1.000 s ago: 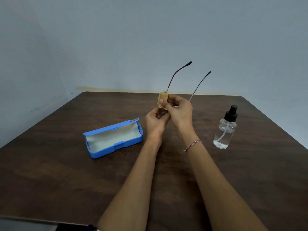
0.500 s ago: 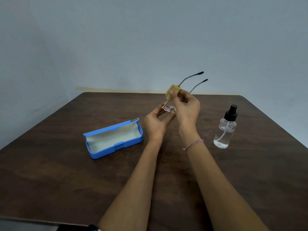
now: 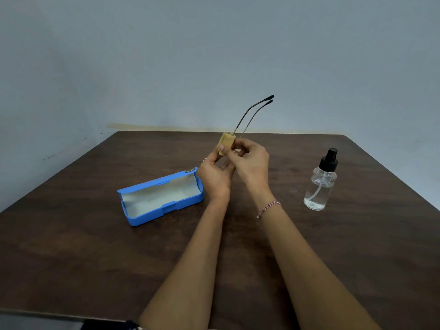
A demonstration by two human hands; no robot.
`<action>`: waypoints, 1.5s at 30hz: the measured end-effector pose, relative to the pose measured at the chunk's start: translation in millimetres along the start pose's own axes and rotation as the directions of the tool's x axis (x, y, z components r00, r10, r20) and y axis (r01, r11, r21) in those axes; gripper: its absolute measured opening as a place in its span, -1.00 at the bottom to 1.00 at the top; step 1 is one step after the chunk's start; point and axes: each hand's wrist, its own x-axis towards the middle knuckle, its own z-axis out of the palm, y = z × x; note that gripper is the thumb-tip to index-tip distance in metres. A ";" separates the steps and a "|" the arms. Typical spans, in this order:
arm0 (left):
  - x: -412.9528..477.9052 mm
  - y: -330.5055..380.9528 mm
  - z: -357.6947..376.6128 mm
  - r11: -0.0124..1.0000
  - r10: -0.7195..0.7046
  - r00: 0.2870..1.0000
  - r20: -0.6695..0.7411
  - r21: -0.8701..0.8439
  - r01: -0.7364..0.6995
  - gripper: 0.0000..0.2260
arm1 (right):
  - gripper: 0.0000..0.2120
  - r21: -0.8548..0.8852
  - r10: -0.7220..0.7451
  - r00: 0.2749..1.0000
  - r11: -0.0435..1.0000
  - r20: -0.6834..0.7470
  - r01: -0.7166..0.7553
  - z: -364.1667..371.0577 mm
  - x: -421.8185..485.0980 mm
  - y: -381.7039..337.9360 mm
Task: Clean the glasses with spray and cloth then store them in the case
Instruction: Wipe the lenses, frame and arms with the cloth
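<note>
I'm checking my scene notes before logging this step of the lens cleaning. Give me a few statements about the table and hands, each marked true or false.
1. The blue plastic glasses case lies open on the dark wooden table. True.
2. The thin dark-armed glasses lie inside the case. False: the left hand and right hand hold them up above the table, arms pointing up and away.
3. The clear spray bottle with a black pump top stands upright, to the right of both hands. True.
4. The yellow cloth lies flat on the table. False: it is folded round the front of the glasses, pinched by the right hand.
</note>
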 end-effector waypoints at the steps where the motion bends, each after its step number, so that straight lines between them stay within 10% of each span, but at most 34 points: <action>1: -0.4 0.5 0.3 1.000 -0.001 1.000 -0.002 -0.018 0.001 -0.68 | -0.80 -0.001 0.006 1.000 1.000 -0.006 -0.006 0.7 -0.6 0.1; 8: -3.8 -2.8 0.3 0.989 0.110 0.991 0.080 0.094 -0.118 -0.57 | -0.81 0.592 0.200 0.972 0.801 -0.123 -0.089 -14.8 0.5 -14.9; 21: 5.3 -7.8 -4.0 0.978 0.168 0.986 0.021 0.124 -0.169 -0.62 | -0.79 0.350 0.116 0.991 0.933 -0.061 -0.088 6.5 -8.6 5.2; 36: 2.1 -14.1 0.2 0.991 0.132 0.987 0.096 0.012 -0.134 -0.50 | -0.91 0.712 0.182 0.956 0.701 -0.232 0.040 -27.9 8.9 -19.5; 45: 2.6 -7.8 -2.1 0.982 0.186 0.981 0.060 0.028 -0.188 -0.51 | -0.94 0.746 0.146 0.989 0.662 -0.037 -0.069 -9.3 -2.0 -9.0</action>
